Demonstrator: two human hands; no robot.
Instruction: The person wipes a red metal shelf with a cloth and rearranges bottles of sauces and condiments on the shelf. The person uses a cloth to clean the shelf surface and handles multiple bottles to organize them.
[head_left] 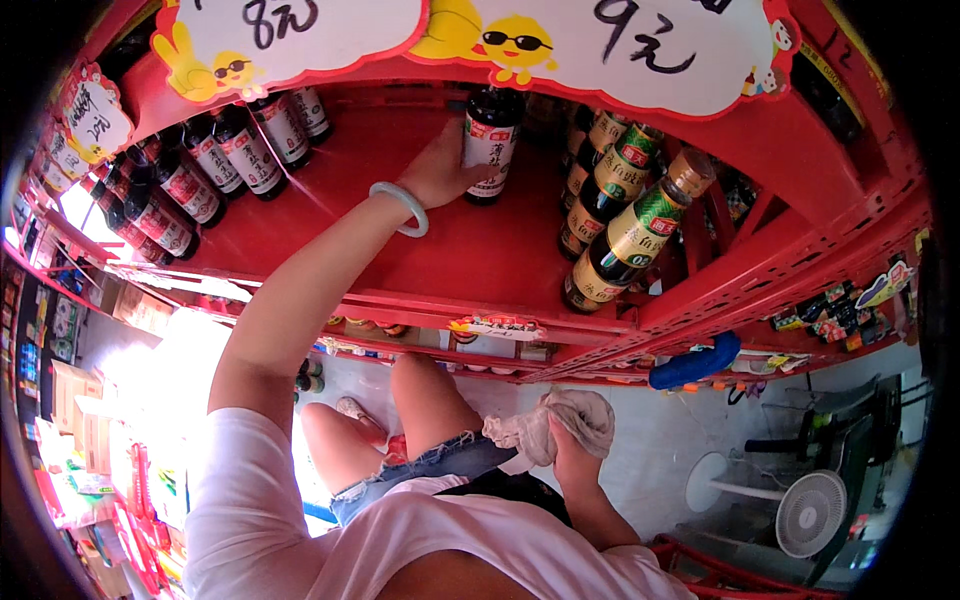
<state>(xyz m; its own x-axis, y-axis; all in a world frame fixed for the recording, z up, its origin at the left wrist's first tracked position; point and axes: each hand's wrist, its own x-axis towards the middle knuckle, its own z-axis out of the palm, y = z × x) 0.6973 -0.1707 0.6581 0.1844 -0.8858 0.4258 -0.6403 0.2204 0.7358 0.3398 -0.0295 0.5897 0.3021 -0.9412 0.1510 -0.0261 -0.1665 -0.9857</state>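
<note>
My left hand (445, 172), with a pale bangle at the wrist, reaches onto a red metal shelf (400, 250). Its fingers wrap round a dark sauce bottle (490, 150) with a white and red label, standing upright there. Down by my lap, my right hand (573, 455) grips a crumpled, whitish cloth (575, 415). To the right of the held bottle stand several dark sauce bottles (640, 225) with gold and green labels. More dark bottles with white labels (245, 150) line the shelf's left side.
Large price cards (600, 50) hang along the shelf's top edge, partly covering bottles behind. A blue rolled object (695, 362) sits at the lower right shelf edge. On the floor to the right is a white fan (810, 513). Cardboard boxes (85, 420) stand at the left.
</note>
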